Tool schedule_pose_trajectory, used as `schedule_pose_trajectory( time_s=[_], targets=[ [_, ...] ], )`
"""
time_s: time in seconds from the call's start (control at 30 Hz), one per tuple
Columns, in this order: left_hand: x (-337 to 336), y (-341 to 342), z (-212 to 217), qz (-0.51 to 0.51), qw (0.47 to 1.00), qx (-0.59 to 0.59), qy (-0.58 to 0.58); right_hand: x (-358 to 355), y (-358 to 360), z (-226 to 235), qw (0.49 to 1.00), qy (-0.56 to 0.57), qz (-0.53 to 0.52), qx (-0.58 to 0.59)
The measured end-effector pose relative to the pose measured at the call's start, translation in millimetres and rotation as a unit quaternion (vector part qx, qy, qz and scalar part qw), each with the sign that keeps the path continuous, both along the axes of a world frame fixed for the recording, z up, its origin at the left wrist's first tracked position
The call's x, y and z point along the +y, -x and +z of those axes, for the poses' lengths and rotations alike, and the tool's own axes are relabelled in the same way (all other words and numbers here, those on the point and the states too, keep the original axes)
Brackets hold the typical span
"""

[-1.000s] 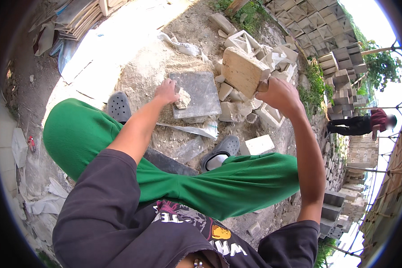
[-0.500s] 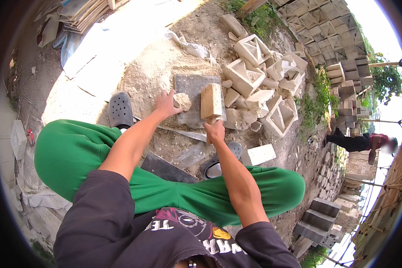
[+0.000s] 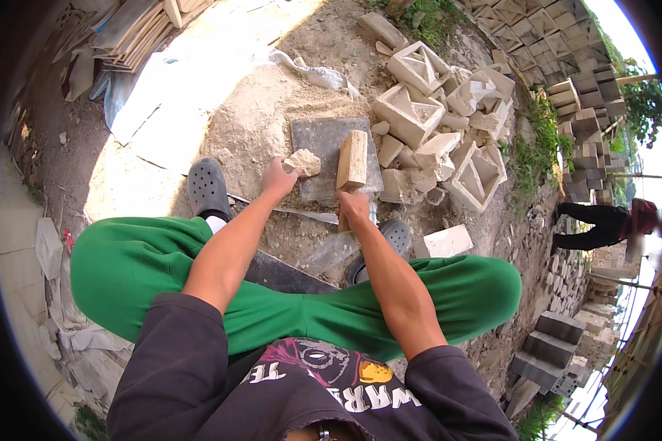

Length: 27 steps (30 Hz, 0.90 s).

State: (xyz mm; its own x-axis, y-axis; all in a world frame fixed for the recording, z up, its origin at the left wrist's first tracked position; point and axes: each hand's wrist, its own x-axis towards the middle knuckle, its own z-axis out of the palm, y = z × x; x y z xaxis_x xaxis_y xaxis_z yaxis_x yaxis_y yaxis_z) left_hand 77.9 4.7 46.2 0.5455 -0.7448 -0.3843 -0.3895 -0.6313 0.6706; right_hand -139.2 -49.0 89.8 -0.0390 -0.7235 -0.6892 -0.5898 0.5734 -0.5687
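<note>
My left hand [image 3: 279, 180] pinches a rough, pale chunk of broken block [image 3: 304, 162] at the left edge of a flat dark slab [image 3: 318, 134] on the ground. In my right hand [image 3: 354, 206] is the short handle of a wooden mallet. The chunky mallet head [image 3: 353, 160] is over the right part of the slab, apart from the chunk. Whether it rests on the slab or hangs above it, I cannot tell. Crumbs and pale dust lie around the slab.
Broken hollow blocks [image 3: 415, 110] are heaped right of the slab. Near my feet lie a pale block piece [image 3: 447, 241], a dark board [image 3: 283, 272] and a plastic strip. A white sack [image 3: 320, 76] lies beyond. Stacked blocks [image 3: 544, 349] and another person [image 3: 599, 224] stand at right.
The view has shifted a little. My hands keep hold of the chunk and the mallet. The mallet head has tilted slightly, and the other person at right has changed stance.
</note>
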Motion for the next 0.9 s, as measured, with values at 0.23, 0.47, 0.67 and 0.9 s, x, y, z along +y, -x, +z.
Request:
schedule_pose_trajectory(
  time_s=[0.23, 0.47, 0.67, 0.9],
  targets=[
    [-4.8, 3.3, 6.8, 0.005, 0.999, -0.001, -0.049, 20.6, 8.2, -0.4, 0.993, 0.102, 0.052, 0.012],
    [-4.8, 3.9, 3.3, 0.02, 0.997, 0.003, -0.07, 17.1, 12.6, 23.4, 0.998, 0.056, 0.011, 0.0],
    [-1.0, 4.8, 8.9, 0.025, 0.997, -0.001, -0.076, 23.2, 22.1, 26.2, 0.996, 0.084, 0.032, 0.0],
    [-0.6, 16.5, 20.4, 0.006, 0.999, -0.035, -0.034, 20.8, 24.7, 8.4, 0.997, 0.046, 0.053, 0.019]
  ],
)
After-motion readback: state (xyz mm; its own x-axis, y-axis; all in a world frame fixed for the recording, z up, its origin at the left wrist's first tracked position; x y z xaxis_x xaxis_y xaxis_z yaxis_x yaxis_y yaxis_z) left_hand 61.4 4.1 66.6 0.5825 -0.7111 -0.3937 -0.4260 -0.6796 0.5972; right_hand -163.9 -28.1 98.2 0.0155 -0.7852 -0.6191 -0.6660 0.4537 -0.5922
